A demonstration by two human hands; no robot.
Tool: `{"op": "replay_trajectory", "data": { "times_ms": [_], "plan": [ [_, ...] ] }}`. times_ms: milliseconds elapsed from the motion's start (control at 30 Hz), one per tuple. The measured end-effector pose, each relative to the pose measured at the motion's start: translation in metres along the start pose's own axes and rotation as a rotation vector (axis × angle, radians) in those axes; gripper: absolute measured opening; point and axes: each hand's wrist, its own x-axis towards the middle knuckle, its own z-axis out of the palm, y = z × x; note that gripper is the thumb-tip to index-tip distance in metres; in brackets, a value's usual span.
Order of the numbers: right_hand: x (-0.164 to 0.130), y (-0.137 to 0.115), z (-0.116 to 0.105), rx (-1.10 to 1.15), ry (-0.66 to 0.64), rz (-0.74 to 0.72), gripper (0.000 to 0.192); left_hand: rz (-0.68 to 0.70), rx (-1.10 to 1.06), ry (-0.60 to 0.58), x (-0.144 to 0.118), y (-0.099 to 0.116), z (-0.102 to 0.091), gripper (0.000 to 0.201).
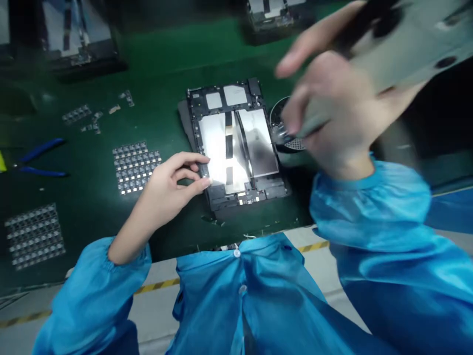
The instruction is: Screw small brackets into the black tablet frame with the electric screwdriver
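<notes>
Left hand (173,180) fingertips pinched on opened tablet chassis (236,143) edge at frame centre, bracing it; right hand (332,113), upper right, blurred, gripping grey panel (402,49) clear of it.

A matt, dark green mat covers the tabletop (155,64). On it lies an opened tablet chassis (236,148) with a black plastic-looking frame and smooth, shiny silver metal plates that catch the light. Beside it sit sheets of small parts (136,166), grey and faintly glinting. The pliers (39,159) have glossy blue handles. The person's sleeves (369,231) are smooth, satiny blue cloth. A blurred, matt grey panel (402,54) appears at upper right.
</notes>
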Motion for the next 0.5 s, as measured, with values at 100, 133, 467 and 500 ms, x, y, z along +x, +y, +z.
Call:
{"op": "replay_trajectory", "data": {
  "times_ms": [100,133,467,500],
  "plan": [
    [0.005,0.043,-0.051,0.058,0.114,-0.175,0.056,-0.065,0.131,-0.074,0.01,0.015,-0.009,0.039],
    [0.005,0.052,-0.059,0.07,0.15,-0.187,0.057,-0.091,0.167,-0.093,0.013,0.02,-0.012,0.039],
    [-0.012,0.047,-0.049,0.117,0.148,-0.1,0.047,-0.156,0.142,-0.068,0.015,0.024,-0.017,0.04],
    [-0.015,0.044,-0.05,0.063,0.174,-0.049,0.051,-0.155,0.138,-0.065,0.014,0.022,-0.017,0.041]
  ]
}}
